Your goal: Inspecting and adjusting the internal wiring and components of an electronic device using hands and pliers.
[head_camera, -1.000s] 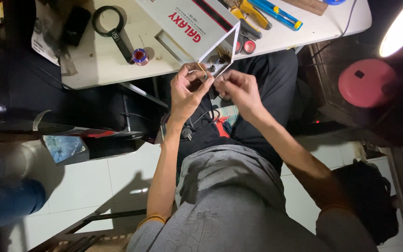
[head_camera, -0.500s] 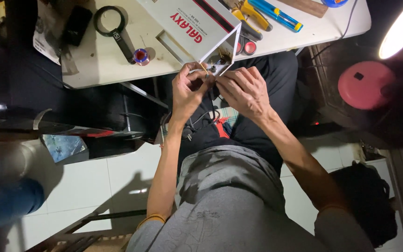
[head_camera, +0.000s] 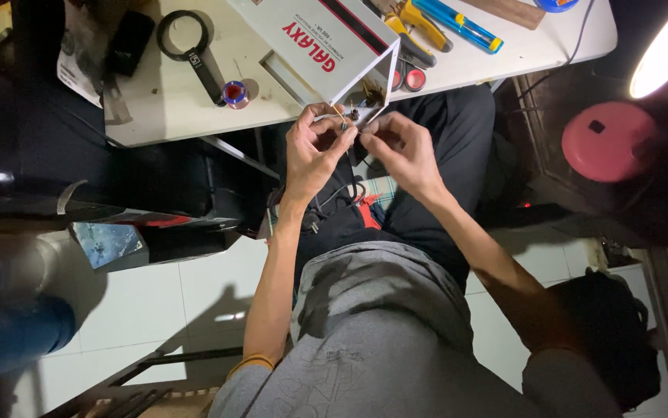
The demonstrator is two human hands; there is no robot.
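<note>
Both hands have stayed at the near edge of the white desk (head_camera: 195, 116) over the last second, but their attitude has shifted: the right hand (head_camera: 404, 151), which a moment ago lay rolled over close against the left, has drawn slightly apart and now shows its knuckles, while the left hand (head_camera: 315, 151) has kept its place. The left hand's thumb and forefinger are pinched on a thin wire (head_camera: 339, 116) that runs up into the open end of the white appliance casing (head_camera: 326, 46), which lies tilted at the middle of the desk's near edge; the right hand's fingertips are closed together just beside that spot, on something too small to make out. The small change suggests fine work at one point inside the casing, a re-grip rather than a new step. Behind the casing, toward the far edge, lie yellow-handled pliers (head_camera: 419, 23) and a blue tool (head_camera: 458, 23); to the left sit a small solder spool (head_camera: 233, 93) and a black magnifying glass (head_camera: 191, 42). A pink round stool (head_camera: 609, 139) stands off the desk's right side
</note>
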